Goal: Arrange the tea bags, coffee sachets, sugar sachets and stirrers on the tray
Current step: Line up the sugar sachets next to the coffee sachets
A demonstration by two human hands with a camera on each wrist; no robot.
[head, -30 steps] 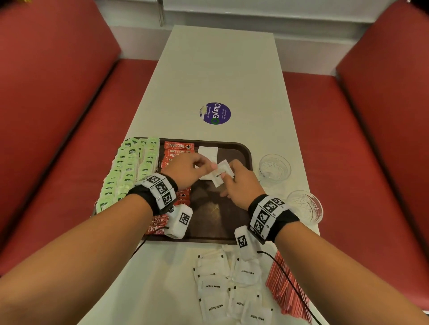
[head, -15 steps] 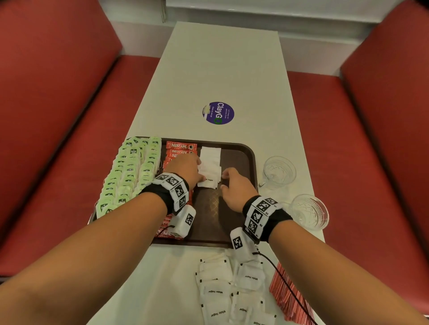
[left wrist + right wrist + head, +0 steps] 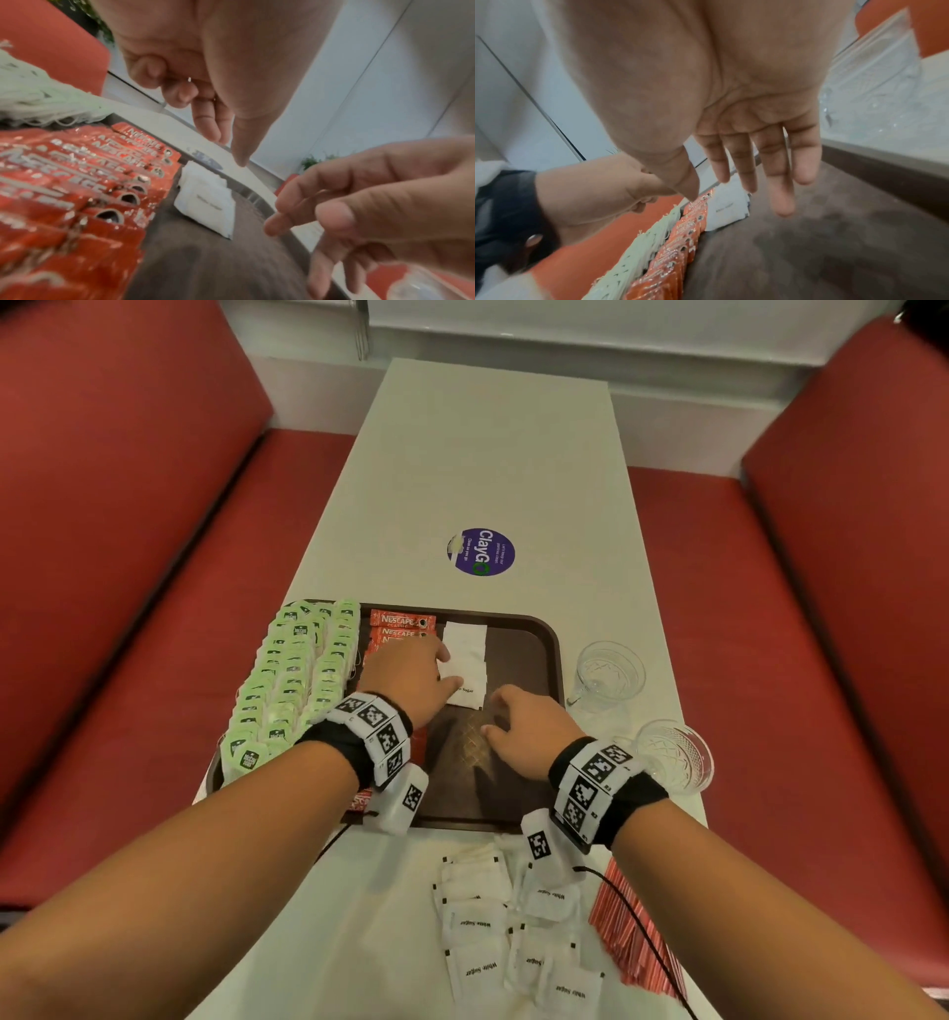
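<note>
The brown tray (image 3: 526,649) holds rows of green tea bags (image 3: 287,680) on its left and a column of red coffee sachets (image 3: 400,624) beside them. A short column of white sugar sachets (image 3: 464,660) lies right of the coffee. My left hand (image 3: 441,670) hovers over the coffee sachets with its thumb at the nearest sugar sachet (image 3: 205,205), holding nothing. My right hand (image 3: 493,716) is above the bare tray floor (image 3: 808,253), fingers (image 3: 780,192) straight and empty. Several loose sugar sachets (image 3: 493,942) and a pile of red stirrers (image 3: 631,942) lie on the table near me.
Two empty glass cups (image 3: 611,675) (image 3: 675,755) stand on the table just right of the tray. A round purple sticker (image 3: 480,552) marks the white table (image 3: 488,454) beyond it. Red bench seats (image 3: 128,557) run along both sides.
Both hands pinched a sugar sachet above the tray, then laid it on the sugar column. Both have let go, and the right hand has drawn back toward me.
</note>
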